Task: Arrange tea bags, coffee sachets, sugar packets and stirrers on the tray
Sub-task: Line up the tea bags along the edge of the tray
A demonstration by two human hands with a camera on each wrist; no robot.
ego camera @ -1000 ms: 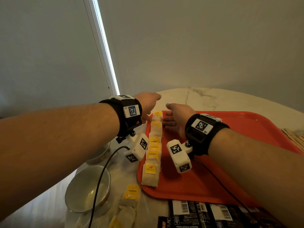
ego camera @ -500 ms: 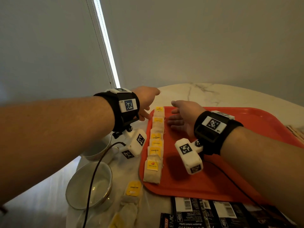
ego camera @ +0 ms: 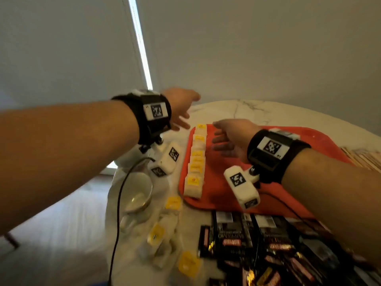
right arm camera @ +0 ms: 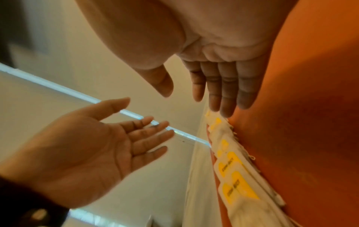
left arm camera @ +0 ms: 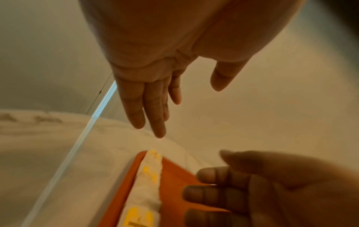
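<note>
Over marble table (ego camera: 268,114), left hand (ego camera: 179,108) and right hand (ego camera: 233,137) flat, fingers straight, grip released.

Both hands, right hand (right arm camera: 209,64) and left hand (right arm camera: 83,147), spread empty beside the tea bags (right arm camera: 233,169) on the tray (right arm camera: 310,122).

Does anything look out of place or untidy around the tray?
Yes. Several loose tea bags lie scattered on the table left of the red tray, while the tea bag row on it is neat.
</note>
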